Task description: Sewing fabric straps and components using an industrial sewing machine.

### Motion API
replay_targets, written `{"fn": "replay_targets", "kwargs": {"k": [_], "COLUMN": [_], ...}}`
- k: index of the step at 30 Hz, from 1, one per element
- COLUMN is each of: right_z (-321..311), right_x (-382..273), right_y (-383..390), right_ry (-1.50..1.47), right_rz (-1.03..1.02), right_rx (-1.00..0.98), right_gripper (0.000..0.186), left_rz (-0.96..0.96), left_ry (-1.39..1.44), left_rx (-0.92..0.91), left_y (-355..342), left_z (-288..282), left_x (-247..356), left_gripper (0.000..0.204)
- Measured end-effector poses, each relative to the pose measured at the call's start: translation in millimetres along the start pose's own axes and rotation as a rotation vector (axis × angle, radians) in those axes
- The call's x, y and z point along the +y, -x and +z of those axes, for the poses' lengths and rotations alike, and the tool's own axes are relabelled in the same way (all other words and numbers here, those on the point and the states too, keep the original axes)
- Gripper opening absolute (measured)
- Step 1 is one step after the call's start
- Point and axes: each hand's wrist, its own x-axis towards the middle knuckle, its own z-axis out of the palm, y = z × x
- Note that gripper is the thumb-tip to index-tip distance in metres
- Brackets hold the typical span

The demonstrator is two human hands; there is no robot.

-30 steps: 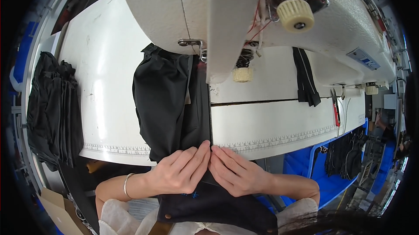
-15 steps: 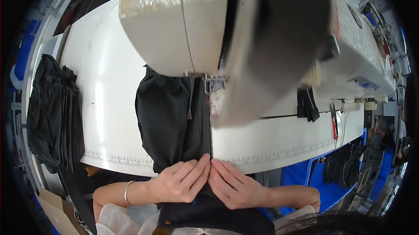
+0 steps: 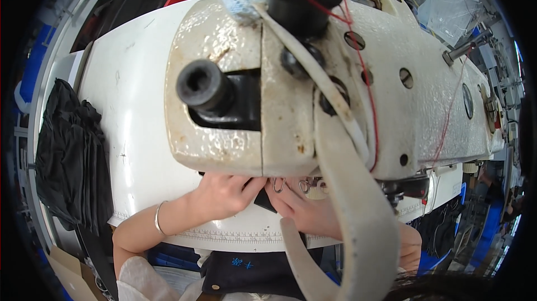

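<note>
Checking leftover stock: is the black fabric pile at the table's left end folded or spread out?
Folded and stacked: the black fabric pile shows layered edges, bunched at the table end.

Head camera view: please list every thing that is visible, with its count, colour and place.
Sewing machine head: one, off-white, chipped, fills the centre.
Red thread: one, runs down the machine's right side.
Table: one, white, with a ruler strip along the near edge.
Black fabric piece: one, mostly hidden under the machine, between the hands.
Stack of black fabric: one, at the table's left end.
Bracelet: one, silver, left wrist.
Left hand: on the fabric.
Right hand: on the fabric, partly hidden.
</note>
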Motion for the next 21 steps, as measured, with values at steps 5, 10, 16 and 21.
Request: {"fn": "replay_targets", "kwargs": {"k": [5, 10, 16, 21], "right_z": [25, 39, 38, 34], "right_x": [-2, -5, 8, 10], "right_y": [-5, -3, 7, 12], "right_ry": [-0.960, -0.854, -0.558, -0.525], "right_rz": [0.376, 0.440, 0.124, 0.158], "right_rx": [0.234, 0.264, 0.507, 0.484], "right_gripper": [0.018, 0.014, 0.026, 0.026], "left_rz": [-0.044, -0.536, -0.254, -0.183], "left_ry": [0.076, 0.508, 0.022, 0.022], "left_rx": [-0.024, -0.022, -0.264, -0.215], "left_y": [1, 36, -7, -9], "left_z": [3, 13, -37, -27], "left_x": [-16, -29, -5, -15], "left_gripper": [0.032, 0.031, 0.031, 0.030]}}
